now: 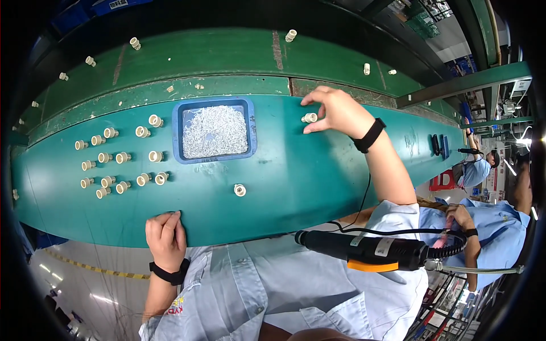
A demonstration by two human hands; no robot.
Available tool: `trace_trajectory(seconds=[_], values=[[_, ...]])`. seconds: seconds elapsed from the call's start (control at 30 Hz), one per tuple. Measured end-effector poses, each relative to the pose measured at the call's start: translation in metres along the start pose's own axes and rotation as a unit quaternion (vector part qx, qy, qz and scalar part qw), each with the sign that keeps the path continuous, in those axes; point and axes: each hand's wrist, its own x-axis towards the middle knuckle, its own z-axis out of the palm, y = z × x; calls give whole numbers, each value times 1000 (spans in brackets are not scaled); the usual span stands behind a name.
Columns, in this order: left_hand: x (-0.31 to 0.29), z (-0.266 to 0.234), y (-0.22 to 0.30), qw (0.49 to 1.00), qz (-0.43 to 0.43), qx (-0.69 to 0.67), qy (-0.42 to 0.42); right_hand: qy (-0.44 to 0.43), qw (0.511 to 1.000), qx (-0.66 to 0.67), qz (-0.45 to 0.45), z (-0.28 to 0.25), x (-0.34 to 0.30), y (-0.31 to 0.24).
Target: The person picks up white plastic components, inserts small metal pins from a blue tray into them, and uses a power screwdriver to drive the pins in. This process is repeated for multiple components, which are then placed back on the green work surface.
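Note:
My right hand (339,112) reaches across the green table, thumb and fingers apart around a small cream socket-like part (309,117). It does not look gripped. At the table's near edge rests my left hand (165,238), its fingers curled in and no object showing in them. A single cream part with a darker centre (240,190) stands between the two hands. Beyond it lies a blue tray (177,133) filled with many small silvery pins or screws (215,131). Several more cream parts (123,157) stand in loose rows left of the tray.
A black power screwdriver (364,250) with an orange lever hangs close in front of my body, its cable looping rightward. Past the table's far edge, a green conveyor belt (210,54) carries scattered cream parts. A co-worker in a blue shirt (483,227) is at right.

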Motion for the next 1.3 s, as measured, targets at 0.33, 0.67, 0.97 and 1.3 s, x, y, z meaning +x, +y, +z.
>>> trace_trajectory(seconds=[0.33,0.67,0.97,1.3], values=[[1,0,-2,1000,1,6,3,246,952,-176,-34,-18,126,86],[1,0,2,1000,-7,3,3,194,965,-177,-4,-16,147,114],[-1,2,1,1000,0,19,6,101,990,45,-93,-23,33,-27],[1,2,0,1000,-2,6,6,-53,987,-121,-95,35,-28,-42]])
